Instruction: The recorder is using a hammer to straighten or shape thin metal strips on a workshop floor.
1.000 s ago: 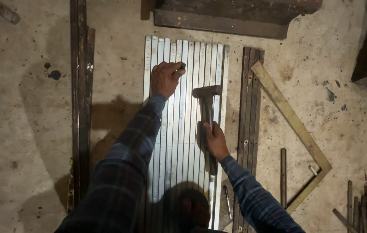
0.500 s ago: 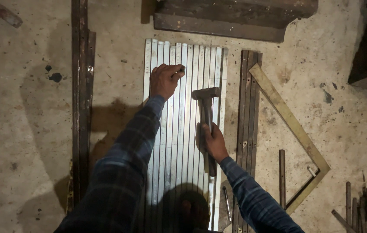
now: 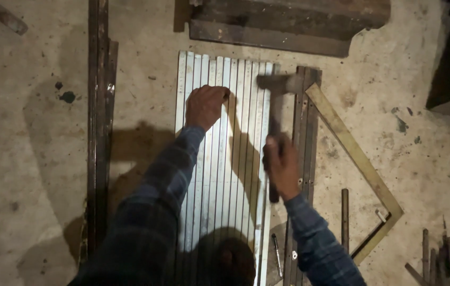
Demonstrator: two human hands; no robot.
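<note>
The right hand (image 3: pixel 283 167) is wrapped tight round a top-heavy hammer (image 3: pixel 275 124), gripped low on its handle, while the left hand (image 3: pixel 205 106) pinches what may be a nail on stiff ribbed metal sheet (image 3: pixel 219 175) lying on the floor (image 3: pixel 34 159).

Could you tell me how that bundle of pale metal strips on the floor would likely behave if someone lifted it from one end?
The pale metal strips look long and thin, so they would probably sag and flex. They lie side by side with no visible binding, so they would likely slide apart. The left hand presses on them while the right hand grips the hammer, suggesting they shift easily.
</note>
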